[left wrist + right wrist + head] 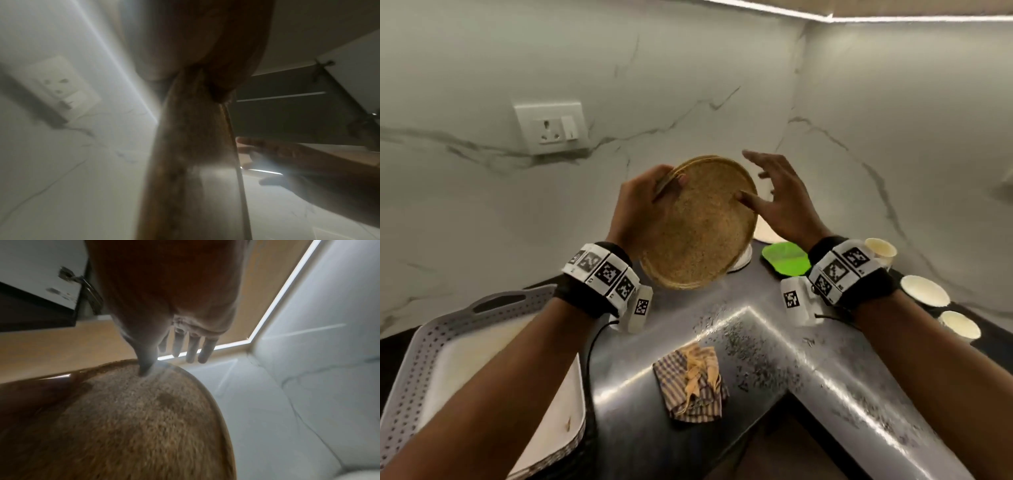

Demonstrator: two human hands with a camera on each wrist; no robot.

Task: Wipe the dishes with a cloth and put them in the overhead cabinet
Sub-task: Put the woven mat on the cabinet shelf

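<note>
Plate (pixel 697 226): up in the air over the far corner of the counter (pixel 774 346), tilted on edge, speckled brown, round, thin raised rim.
Left hand (pixel 635 209): clamped on the plate's left rim, thumb on the face, fingers behind.
Right hand (pixel 779 197): fingers spread and straight, only the thumb touching the plate's right edge.
Cloth (pixel 691 382): crumpled on the near counter, checked, nobody touching it.
Head view only: white tray (pixel 421 359) at left, green plate (pixel 786 258) and white cups (pixel 924 291) at right.
Wrist views only: cabinet (pixel 39 293) overhead, door hinge (pixel 68 275) showing, light strip (pixel 281 293) beneath.
</note>
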